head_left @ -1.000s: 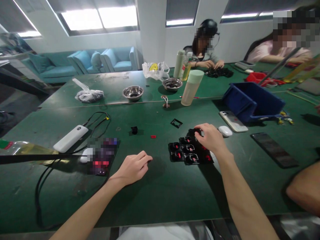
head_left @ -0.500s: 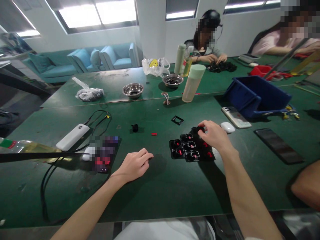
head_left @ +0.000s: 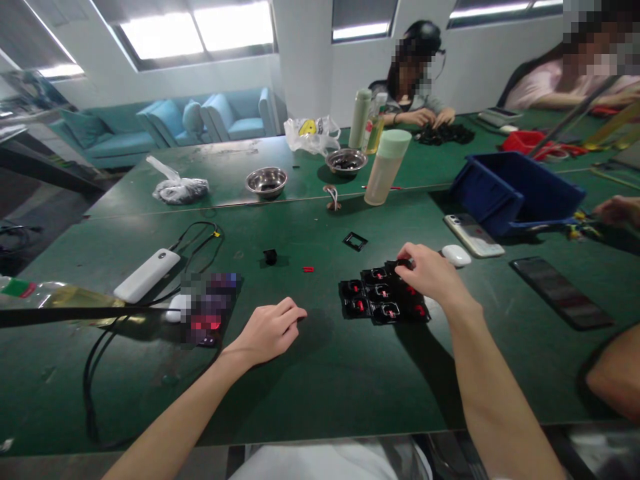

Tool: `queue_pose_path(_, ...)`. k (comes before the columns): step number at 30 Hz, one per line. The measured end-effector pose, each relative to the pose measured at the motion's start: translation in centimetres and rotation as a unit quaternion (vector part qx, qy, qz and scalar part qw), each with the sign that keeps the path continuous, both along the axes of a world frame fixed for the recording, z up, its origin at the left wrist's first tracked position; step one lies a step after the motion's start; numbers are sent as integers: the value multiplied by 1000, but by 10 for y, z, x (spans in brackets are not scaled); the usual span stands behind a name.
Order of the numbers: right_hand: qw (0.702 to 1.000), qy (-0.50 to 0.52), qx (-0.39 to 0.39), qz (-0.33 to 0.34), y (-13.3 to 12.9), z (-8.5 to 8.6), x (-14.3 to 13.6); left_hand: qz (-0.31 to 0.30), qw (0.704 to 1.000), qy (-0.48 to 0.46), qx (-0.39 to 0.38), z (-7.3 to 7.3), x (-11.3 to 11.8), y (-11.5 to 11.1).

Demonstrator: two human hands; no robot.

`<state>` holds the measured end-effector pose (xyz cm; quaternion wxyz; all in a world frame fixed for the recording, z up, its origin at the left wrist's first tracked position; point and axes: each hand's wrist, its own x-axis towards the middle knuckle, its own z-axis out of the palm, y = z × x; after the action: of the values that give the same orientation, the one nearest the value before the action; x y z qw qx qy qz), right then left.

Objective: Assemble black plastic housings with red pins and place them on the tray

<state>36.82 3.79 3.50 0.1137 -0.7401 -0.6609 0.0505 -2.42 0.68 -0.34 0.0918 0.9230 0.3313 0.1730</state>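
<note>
My right hand (head_left: 431, 272) is at the upper right of a block of small black plastic parts (head_left: 385, 311) with red and shiny details, laid close together on the green table. Its thumb and fingers are closed on a black plastic part (head_left: 404, 264) at the block's far edge, partly hidden by the fingers. To the left of the block, my left hand (head_left: 270, 331) rests on the table with its fingers curled in and nothing visible in them. Beyond it lie a small red piece (head_left: 309, 269), a black cube-like part (head_left: 271, 256) and a black rectangular frame (head_left: 355, 241).
On the right are a blue bin (head_left: 517, 190), phones (head_left: 560, 292) and a white earbud case (head_left: 456, 255). A frosted bottle (head_left: 386, 170) and steel bowls (head_left: 266, 181) stand farther back. Cables and a white power bank (head_left: 147, 275) lie left. Another person's hand (head_left: 620, 211) is beside the bin.
The black part under my right fingers has shifted slightly and sits more level with the block. My left hand stays in place. Another person's hand has come into view at the right.
</note>
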Motion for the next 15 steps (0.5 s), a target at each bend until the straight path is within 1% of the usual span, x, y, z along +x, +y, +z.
queue_pose_path(4, 1000, -2, 7, 9, -1, 1, 0, 1, 1000, 3, -5, 1, 0, 0)
queue_pose_path(8, 1000, -2, -5, 18, -2, 2, 1, 0, 1000, -1, -5, 1, 0, 0)
queue_pose_path(15, 999, 13, -1, 46, -3, 2, 5, 0, 1000, -4, -7, 0, 0, 0)
